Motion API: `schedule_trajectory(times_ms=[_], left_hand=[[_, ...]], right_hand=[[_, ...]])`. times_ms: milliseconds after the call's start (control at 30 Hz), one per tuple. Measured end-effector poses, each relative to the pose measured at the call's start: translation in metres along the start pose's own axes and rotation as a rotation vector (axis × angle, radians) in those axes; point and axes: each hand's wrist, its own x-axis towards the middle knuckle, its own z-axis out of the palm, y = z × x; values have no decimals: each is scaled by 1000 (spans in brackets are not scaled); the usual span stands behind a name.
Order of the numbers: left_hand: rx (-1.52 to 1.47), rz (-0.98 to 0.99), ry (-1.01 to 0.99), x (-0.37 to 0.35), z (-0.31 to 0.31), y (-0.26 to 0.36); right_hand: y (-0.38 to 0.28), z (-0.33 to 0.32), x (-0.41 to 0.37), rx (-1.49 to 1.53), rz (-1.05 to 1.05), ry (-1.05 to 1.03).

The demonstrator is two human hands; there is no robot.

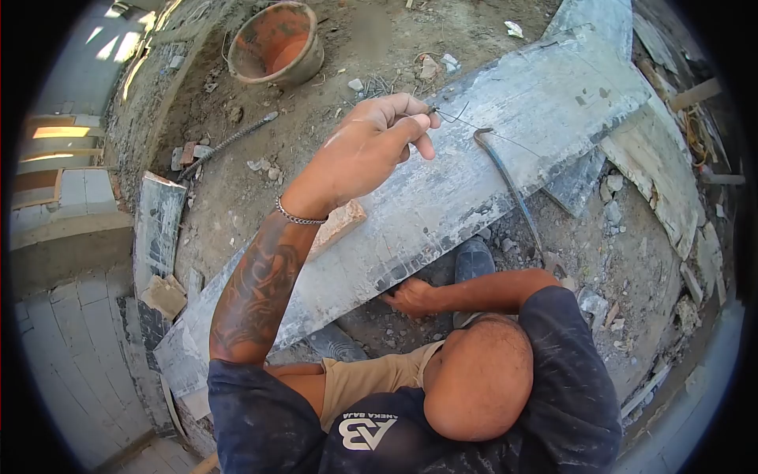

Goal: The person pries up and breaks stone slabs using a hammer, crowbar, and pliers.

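Observation:
My left hand, on the tattooed arm with a chain bracelet, is raised over a long grey-white board. Its thumb and fingers pinch a thin dark wire, whose loose ends stick out to the right above the board. My right hand reaches to the board's near edge, where its fingertips go out of sight in shadow. What those fingers do is hidden. A metal rod with a bent end lies across the board's edge, to the right of both hands. A brick piece sits on the board beneath my left wrist.
A dirt-stained bucket stands at the upper left, with a ribbed steel bar on the soil below it. More worn boards lie at right among rubble. My bare knee and boots are near the board.

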Motion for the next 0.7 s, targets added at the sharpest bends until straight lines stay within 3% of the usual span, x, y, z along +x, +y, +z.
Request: schedule_trajectory(times_ms=[100, 167, 433, 533, 567, 633, 700], left_hand=[[19, 38, 10, 2, 1, 0], [16, 53, 30, 0, 2, -1], [109, 85, 40, 3, 3, 9], [114, 120, 44, 5, 0, 11], [122, 134, 44, 6, 1, 9], [105, 136, 47, 12, -1, 4], [90, 146, 64, 15, -4, 2]], right_hand=[[1, -1, -3, -27, 14, 148], [-1, -4, -7, 212, 107, 169], [0, -24, -16, 97, 84, 26], [-1, -56, -27, 458, -90, -246], [1, -69, -33, 459, -84, -262], [6, -100, -47, 1111, -18, -407], [16, -128, -67, 1229, 22, -465]])
